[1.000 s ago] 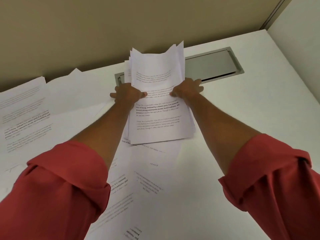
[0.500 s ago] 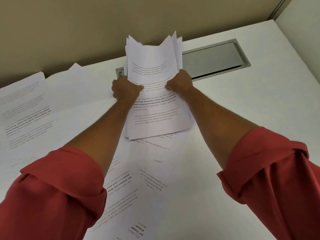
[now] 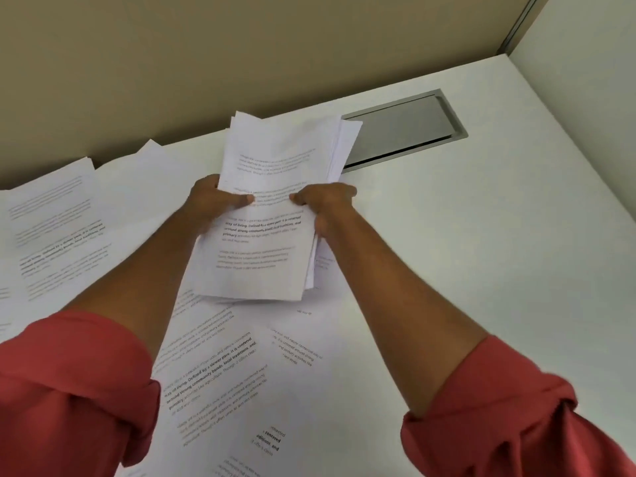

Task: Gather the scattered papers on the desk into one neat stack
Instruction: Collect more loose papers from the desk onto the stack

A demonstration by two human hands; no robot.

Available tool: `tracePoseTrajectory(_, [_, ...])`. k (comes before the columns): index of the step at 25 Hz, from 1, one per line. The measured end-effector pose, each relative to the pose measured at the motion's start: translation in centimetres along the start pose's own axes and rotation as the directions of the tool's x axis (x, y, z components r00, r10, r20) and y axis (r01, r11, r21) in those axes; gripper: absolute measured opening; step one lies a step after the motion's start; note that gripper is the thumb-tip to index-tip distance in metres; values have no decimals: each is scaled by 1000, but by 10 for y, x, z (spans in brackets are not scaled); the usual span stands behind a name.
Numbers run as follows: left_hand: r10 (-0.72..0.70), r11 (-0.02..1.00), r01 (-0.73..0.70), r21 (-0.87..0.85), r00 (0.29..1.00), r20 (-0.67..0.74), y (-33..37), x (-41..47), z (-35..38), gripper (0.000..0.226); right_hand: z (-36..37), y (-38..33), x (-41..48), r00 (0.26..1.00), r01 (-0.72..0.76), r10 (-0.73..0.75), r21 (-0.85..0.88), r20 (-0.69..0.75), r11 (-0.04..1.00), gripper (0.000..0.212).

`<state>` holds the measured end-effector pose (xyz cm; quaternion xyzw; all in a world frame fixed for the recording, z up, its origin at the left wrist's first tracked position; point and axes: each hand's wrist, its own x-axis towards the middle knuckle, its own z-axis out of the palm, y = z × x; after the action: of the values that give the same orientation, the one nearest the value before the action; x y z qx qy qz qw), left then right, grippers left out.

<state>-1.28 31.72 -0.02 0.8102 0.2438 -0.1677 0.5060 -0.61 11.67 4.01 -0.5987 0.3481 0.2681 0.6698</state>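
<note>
Both hands, left (image 3: 215,204) and right (image 3: 325,204), gripping paper stack (image 3: 265,215), above desk (image 3: 481,253)

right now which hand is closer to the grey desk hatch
Right. The right hand grips the paper stack on the side toward the grey hatch; the left hand grips its far side.

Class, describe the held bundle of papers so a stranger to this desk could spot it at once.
On the white desk, find the grey metal hatch by the back wall. Overlapping its left end, the left hand and right hand grip a bundle of printed pages. Unlike the loose sheets lying flat around it, it is many sheets thick.
</note>
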Motion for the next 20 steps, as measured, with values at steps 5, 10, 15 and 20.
tracePoseTrajectory(5, [5,967,6,256,999,-43,-29,-18,14,67,-12,84,-21,985,26,-52,-156,-163,987,21])
tracePoseTrajectory(10, [33,861,64,504,983,-182,-29,-36,48,77,-27,99,-31,957,-2,-97,-341,-272,940,31])
tracePoseTrajectory(15, [86,880,-6,475,985,-147,-31,-46,54,78,-40,103,-39,929,-67,-167,-595,-330,801,20])
tracePoseTrajectory(20, [95,860,1,510,982,-163,-33,-52,53,72,-42,106,-35,936,-30,-160,-523,-314,852,18])
